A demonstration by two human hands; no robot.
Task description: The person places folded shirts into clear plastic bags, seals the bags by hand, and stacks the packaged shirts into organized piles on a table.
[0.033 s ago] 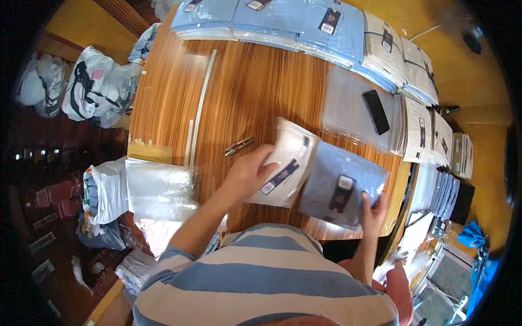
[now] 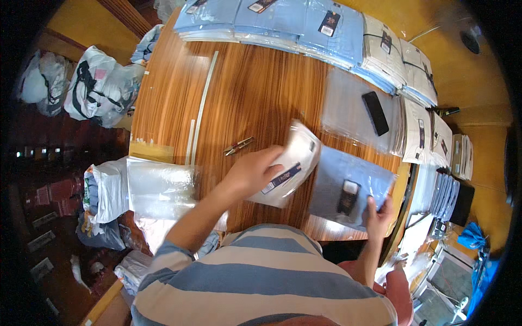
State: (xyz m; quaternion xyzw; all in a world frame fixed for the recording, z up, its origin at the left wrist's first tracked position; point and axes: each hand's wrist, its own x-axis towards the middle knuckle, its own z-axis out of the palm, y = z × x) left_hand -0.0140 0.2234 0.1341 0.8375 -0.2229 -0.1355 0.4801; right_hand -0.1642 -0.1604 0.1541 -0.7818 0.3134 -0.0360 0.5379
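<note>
My left hand (image 2: pixel 258 173) grips the left side of a cream folded shirt (image 2: pixel 274 194) in a clear bag with a dark tag. This bag is tilted, its far end lifted off the wooden table. To the right, my right hand (image 2: pixel 379 217) pinches the right edge of a bagged blue folded shirt (image 2: pixel 333 176), which also carries a dark tag. A narrow gap of table shows between the two bags at their near ends. Thread snips (image 2: pixel 239 145) lie just beyond my left hand.
Stacks of bagged blue shirts (image 2: pixel 272 19) and cream shirts (image 2: pixel 383 60) line the table's far edge. A black phone (image 2: pixel 375 113) lies on clear bags (image 2: pixel 340 111). More clear bags (image 2: pixel 160 190) lie at left. A metal ruler (image 2: pixel 204 92) rests on the wooden table (image 2: pixel 247 87).
My right hand has shifted the blue shirt slightly to the right, widening the gap between the bags. The cream shirt has tilted up more and moved a little right with my left hand.
</note>
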